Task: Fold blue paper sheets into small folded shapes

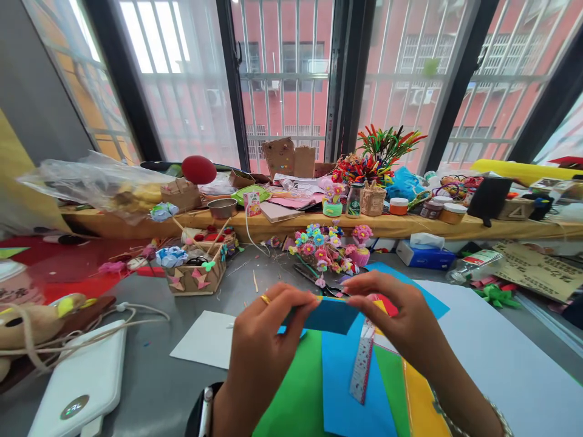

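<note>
A small folded piece of blue paper (330, 315) is held up between both hands, just above the table. My left hand (262, 346), with a gold ring on one finger, pinches its left end. My right hand (398, 315) pinches its right end, thumb and fingers closed on the fold. Under the hands lie sheets of coloured paper: green (296, 400), blue (350, 413) and yellow (419, 406). A patterned ruler (363, 370) lies across the blue sheet. Black scissors (319, 284) rest just behind the hands.
A cardboard box (197, 278) with paper stars and flower sticks stands at the left. A bunch of small paper flowers (323, 249) is behind the hands. A white device (82, 388) lies at the near left, a white sheet (501, 358) at the right. The wooden sill (319, 226) carries jars and craft clutter.
</note>
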`<state>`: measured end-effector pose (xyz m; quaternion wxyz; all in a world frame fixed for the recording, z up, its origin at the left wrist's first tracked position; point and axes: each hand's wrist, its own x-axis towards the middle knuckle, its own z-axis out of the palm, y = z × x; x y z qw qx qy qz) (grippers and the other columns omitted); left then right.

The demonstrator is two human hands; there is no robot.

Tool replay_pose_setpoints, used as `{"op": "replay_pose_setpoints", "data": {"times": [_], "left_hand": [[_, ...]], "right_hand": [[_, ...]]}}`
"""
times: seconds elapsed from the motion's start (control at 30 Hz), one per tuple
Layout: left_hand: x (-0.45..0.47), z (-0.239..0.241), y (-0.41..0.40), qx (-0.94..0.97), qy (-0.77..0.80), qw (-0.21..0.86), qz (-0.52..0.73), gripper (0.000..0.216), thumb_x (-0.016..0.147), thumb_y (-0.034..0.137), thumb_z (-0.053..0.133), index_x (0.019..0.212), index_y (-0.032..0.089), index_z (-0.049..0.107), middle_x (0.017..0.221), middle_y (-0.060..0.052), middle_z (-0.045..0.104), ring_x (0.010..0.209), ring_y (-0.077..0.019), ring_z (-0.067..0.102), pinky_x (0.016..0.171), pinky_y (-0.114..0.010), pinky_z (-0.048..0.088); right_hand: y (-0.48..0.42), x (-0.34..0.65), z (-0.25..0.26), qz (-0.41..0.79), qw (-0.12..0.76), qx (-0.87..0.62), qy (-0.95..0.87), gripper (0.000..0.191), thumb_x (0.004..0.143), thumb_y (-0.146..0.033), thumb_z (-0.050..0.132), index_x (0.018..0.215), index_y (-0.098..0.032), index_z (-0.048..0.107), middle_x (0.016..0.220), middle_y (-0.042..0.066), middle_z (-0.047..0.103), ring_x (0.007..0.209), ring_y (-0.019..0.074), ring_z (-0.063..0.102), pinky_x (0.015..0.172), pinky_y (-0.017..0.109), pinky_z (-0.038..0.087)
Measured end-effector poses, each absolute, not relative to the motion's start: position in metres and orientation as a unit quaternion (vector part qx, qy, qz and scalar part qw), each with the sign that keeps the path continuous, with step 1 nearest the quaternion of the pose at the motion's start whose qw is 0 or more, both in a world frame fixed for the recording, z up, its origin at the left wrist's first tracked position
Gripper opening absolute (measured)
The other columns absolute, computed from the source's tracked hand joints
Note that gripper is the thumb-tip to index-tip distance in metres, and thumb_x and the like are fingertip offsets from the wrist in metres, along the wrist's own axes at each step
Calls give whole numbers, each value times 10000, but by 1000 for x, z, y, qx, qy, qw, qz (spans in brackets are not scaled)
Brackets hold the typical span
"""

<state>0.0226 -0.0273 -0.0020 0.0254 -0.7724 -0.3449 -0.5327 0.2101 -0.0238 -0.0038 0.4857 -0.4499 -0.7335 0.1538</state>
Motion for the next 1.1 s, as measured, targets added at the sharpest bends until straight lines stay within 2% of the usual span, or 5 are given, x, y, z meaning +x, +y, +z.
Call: {"op": "replay_pose_setpoints", "data": {"times": [0.07, 0.3, 0.53, 0.73, 1.1], "left_hand": [[28, -3, -29, -787, -326, 6, -523, 91, 731, 78, 587, 725, 169, 594, 663, 12, 618, 628, -93, 585, 589, -164, 450], [26, 0, -36, -816, -332, -49, -471, 87, 728, 112, 604, 781, 179, 589, 726, -1, 612, 675, -119, 582, 599, -199, 458], [24, 8, -38, -811, -317, -62, -487, 132, 727, 44, 559, 683, 163, 592, 624, 13, 594, 584, -94, 569, 538, -170, 450], [9, 13, -39, -805, -330, -22, -492, 146, 731, 48, 574, 743, 194, 574, 666, 43, 601, 623, -71, 569, 581, -137, 448], [6, 8, -30, -779, -368, 62, -504, 114, 758, 93, 552, 750, 206, 554, 694, 34, 612, 657, -104, 581, 591, -182, 468]], "right_hand": [[-32, 202, -2, 146, 475, -408, -766, 119, 743, -236, 616, 857, -203, 628, 811, 14, 674, 760, 155, 608, 678, 240, 465], [-40, 193, -2, 50, 480, -358, -799, 85, 779, -152, 560, 758, -159, 642, 691, 32, 657, 648, 149, 592, 578, 240, 451], [-44, 194, 3, 48, 458, -360, -811, 125, 789, -132, 538, 796, -191, 648, 704, 10, 667, 654, 142, 597, 583, 236, 454], [-43, 207, 3, 48, 447, -380, -809, 118, 776, -127, 555, 797, -205, 641, 726, -5, 664, 673, 130, 598, 622, 230, 458], [-28, 219, -1, 6, 383, -436, -814, 138, 819, -159, 472, 800, -189, 606, 742, 32, 654, 675, 159, 596, 598, 254, 459]]}}
